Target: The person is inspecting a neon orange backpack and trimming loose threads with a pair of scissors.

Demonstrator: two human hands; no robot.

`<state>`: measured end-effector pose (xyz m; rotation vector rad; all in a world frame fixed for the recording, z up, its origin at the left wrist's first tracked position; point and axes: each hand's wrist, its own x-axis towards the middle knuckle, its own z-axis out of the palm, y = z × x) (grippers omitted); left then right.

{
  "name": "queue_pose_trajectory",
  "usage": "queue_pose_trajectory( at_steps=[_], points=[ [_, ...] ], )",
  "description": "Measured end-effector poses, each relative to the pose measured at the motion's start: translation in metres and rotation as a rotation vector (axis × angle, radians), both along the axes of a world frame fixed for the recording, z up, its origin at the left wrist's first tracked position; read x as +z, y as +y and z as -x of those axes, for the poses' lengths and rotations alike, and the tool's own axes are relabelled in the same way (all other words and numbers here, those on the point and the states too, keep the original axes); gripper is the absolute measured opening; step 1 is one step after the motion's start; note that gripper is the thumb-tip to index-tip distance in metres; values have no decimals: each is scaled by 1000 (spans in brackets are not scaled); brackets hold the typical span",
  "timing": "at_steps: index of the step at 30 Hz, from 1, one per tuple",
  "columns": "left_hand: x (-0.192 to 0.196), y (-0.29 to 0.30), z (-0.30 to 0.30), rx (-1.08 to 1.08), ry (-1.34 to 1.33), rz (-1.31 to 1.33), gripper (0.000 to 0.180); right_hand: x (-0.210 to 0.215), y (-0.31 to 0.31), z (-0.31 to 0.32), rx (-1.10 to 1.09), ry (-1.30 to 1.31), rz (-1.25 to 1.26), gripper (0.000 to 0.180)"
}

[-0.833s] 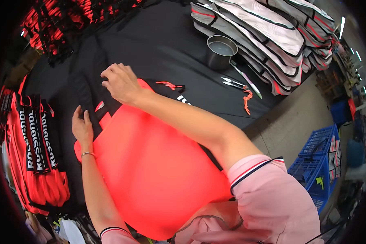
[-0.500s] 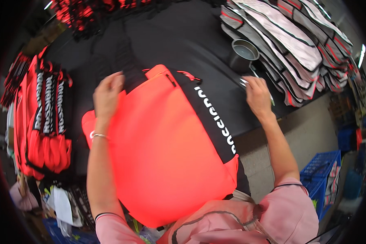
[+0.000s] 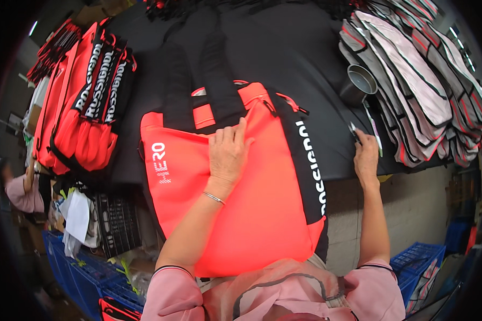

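A bright orange-red backpack (image 3: 241, 214) with black sides and white lettering lies in front of me, its lower end against my body. Its black shoulder straps (image 3: 218, 80) stretch away over the black-covered table. My left hand (image 3: 228, 152) is at the upper front edge of the bag, fingers bent over the cloth, which creases and dips there. The fingertips are partly hidden. My right hand (image 3: 366, 155) is off to the right of the bag, closed around small thread snips (image 3: 353, 130) with bright pointed tips; most of the tool is hidden in the fingers.
Similar orange-red bags (image 3: 80, 107) are stacked at the left. Grey-white padded panels (image 3: 407, 85) pile up at the right, beside a dark metal cup (image 3: 361, 80) and a white pen-like stick (image 3: 373, 128). Blue crates (image 3: 420, 262) stand below the table; another person (image 3: 24, 192) is far left.
My left hand has moved rightward from the bag's upper left onto its top edge, uncovering white lettering. My right hand stays right of the bag with the snips. The view has shifted.
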<state>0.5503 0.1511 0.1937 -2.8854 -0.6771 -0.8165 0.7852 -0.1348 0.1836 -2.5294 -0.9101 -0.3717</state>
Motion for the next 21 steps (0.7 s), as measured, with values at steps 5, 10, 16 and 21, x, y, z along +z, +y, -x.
queue_pose_trajectory(
  at_steps=[5,10,16,21],
  points=[
    [-3,-1,2,-26,-67,26,50,10,8,3,-54,141,-146,46],
    [-8,-2,2,-53,-105,39,47,48,81,25,140,98,-292,23],
    [-5,1,9,-132,-146,80,39,77,219,57,448,288,-357,28],
    [5,36,7,-100,-410,334,31,28,262,57,413,-47,-193,44]
  ],
)
